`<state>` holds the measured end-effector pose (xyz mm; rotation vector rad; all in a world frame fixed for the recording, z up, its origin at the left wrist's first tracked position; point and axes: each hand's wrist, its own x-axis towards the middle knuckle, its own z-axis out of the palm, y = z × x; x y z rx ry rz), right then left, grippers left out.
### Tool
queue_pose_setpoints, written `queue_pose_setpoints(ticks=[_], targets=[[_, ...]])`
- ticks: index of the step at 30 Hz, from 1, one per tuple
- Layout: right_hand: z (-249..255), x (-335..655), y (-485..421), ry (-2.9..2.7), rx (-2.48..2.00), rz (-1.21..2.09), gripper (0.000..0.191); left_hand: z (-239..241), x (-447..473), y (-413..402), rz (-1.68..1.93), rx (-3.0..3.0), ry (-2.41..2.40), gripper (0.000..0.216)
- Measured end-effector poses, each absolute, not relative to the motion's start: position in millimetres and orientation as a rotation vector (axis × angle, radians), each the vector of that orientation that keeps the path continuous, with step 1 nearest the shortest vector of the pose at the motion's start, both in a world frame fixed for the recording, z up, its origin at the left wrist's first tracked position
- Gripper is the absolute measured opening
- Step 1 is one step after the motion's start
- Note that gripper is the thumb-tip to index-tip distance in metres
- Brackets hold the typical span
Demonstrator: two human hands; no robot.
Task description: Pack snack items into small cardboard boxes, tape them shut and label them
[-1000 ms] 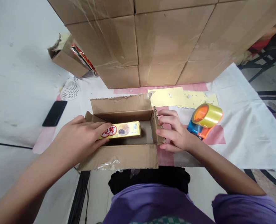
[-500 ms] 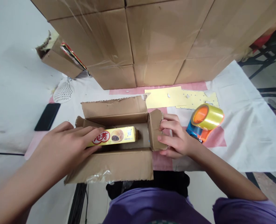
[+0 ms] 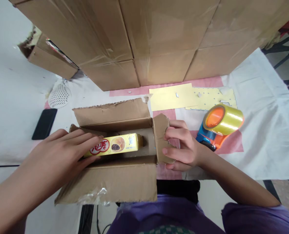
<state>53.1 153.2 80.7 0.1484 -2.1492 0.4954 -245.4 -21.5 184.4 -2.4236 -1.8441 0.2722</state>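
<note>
An open cardboard box lies before me with its flaps spread. My left hand grips the near-left end of a yellow snack box, which has red lettering and a picture of a filled puff. That snack box lies lengthwise over the cardboard box's opening, its right end tilted inside. My right hand has its fingers curled around the right end flap. The palm side of my left hand and the covered end of the snack box are hidden.
A tape dispenser with a yellow roll stands right of my right hand. Yellow paper sheets lie behind the box. Taped cartons form a wall at the back. A black phone and a white perforated cup-like thing are at left.
The view has shifted slightly, and the cardboard box looks a little nearer. The snack box remains in my left hand, and my right hand is still at the flap.
</note>
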Motion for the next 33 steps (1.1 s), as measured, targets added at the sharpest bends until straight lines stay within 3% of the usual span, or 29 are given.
queue_pose_setpoints(ticks=[9, 12, 19, 22, 25, 27, 31, 33], targets=[[78.5, 51.6, 151.6, -2.147, 0.182, 0.603, 0.033, 183.5, -242.4, -25.3, 0.354, -2.389, -1.978, 0.032], [81.5, 50.3, 148.7, -2.166, 0.231, 0.685, 0.038, 189.2, -243.3, -32.2, 0.17, -2.433, -1.993, 0.032], [86.9, 53.5, 145.7, -2.327, 0.229, 0.634, 0.053, 157.4, -274.7, -94.2, -0.962, -2.192, -2.111, 0.072], [91.8, 55.6, 144.2, -2.391, 0.111, 0.606, 0.058, 128.6, -283.3, -116.1, -0.833, -2.28, -2.269, 0.104], [95.3, 51.7, 139.6, -2.421, -0.008, 0.627, 0.056, 112.9, -281.1, -121.7, -0.728, -2.363, -2.198, 0.112], [95.9, 43.9, 136.4, -2.366, -0.144, 0.697, 0.06, 108.6, -276.5, -119.2, -0.74, -2.354, -2.133, 0.109], [95.4, 22.2, 135.7, -2.122, -0.338, 0.977, 0.078, 101.5, -262.7, -105.1, -0.993, -1.995, -2.289, 0.069], [96.1, 14.1, 137.5, -2.027, -0.264, 1.065, 0.075, 99.4, -254.2, -95.5, -1.154, -1.766, -2.346, 0.061]])
